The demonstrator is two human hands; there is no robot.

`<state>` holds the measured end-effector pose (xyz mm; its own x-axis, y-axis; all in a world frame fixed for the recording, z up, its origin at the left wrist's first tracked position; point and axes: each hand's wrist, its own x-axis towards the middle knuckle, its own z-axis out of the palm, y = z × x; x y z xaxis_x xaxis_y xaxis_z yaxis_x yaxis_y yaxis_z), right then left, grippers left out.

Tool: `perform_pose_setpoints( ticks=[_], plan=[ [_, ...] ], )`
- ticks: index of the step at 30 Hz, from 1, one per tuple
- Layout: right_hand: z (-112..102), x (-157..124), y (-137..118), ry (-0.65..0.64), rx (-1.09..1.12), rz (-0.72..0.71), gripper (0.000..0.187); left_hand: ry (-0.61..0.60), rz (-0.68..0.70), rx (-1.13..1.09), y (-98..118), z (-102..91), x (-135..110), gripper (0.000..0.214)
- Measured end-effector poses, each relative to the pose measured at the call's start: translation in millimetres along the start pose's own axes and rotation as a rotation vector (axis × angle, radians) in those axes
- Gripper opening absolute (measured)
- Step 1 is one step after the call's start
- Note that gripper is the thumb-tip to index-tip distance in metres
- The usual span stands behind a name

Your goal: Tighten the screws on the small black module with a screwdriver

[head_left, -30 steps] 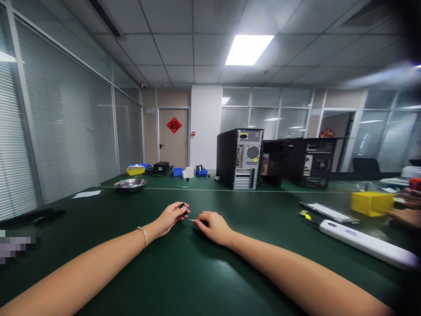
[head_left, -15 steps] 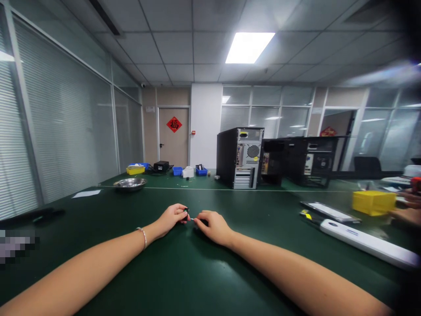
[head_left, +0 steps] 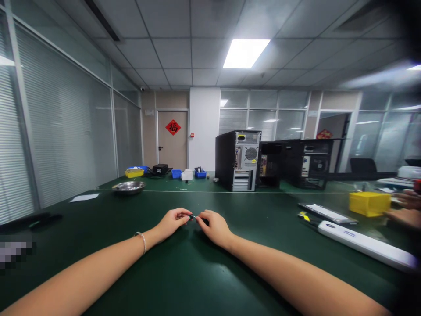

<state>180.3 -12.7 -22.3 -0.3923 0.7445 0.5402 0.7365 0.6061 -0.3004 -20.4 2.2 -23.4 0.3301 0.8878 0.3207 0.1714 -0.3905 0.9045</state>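
My left hand (head_left: pixel 173 222) pinches a small black part (head_left: pixel 191 217) between thumb and fingertips, low over the green table. Close by on the right, my right hand (head_left: pixel 213 226) has its fingers curled round a thin tool whose slim metal shaft (head_left: pixel 194 217) points left at the black part. Its handle is hidden inside the fingers, so its exact kind does not show. The shaft's tip meets or nearly meets the black part; I cannot tell which.
The green table (head_left: pixel 158 281) carries a metal bowl (head_left: pixel 129 188), small blue trays (head_left: pixel 200 173) and computer towers (head_left: pixel 244 162) behind. To the right are a white power strip (head_left: pixel 365 243), a flat framed panel (head_left: pixel 327 213), a yellow box (head_left: pixel 369 203) and another person's hand (head_left: pixel 406 215).
The black part has turned from upright to lying flatter, and my left hand has shifted slightly right, nearer my right hand. The whole view has moved a little.
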Motion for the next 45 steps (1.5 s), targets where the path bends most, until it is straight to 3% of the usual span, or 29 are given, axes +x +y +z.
perform_pose_setpoints(
  ticks=[14, 25, 38, 45],
  plan=[
    [2, 0, 3, -0.047, -0.008, -0.017, 0.027, -0.003, 0.086, 0.152, -3, 0.2, 1, 0.029],
    [-1, -1, 3, -0.086, 0.084, -0.086, 0.028, -0.064, -0.046, 0.02, 6, -0.2, -3, 0.032],
    [-1, 0, 3, -0.089, 0.135, -0.134, 0.03, -0.133, -0.061, -0.06, 7, -4.2, -5, 0.035],
    [0, 0, 1, -0.064, 0.084, -0.076, 0.028, -0.067, -0.074, -0.104, 7, -3.7, -3, 0.036]
  ],
)
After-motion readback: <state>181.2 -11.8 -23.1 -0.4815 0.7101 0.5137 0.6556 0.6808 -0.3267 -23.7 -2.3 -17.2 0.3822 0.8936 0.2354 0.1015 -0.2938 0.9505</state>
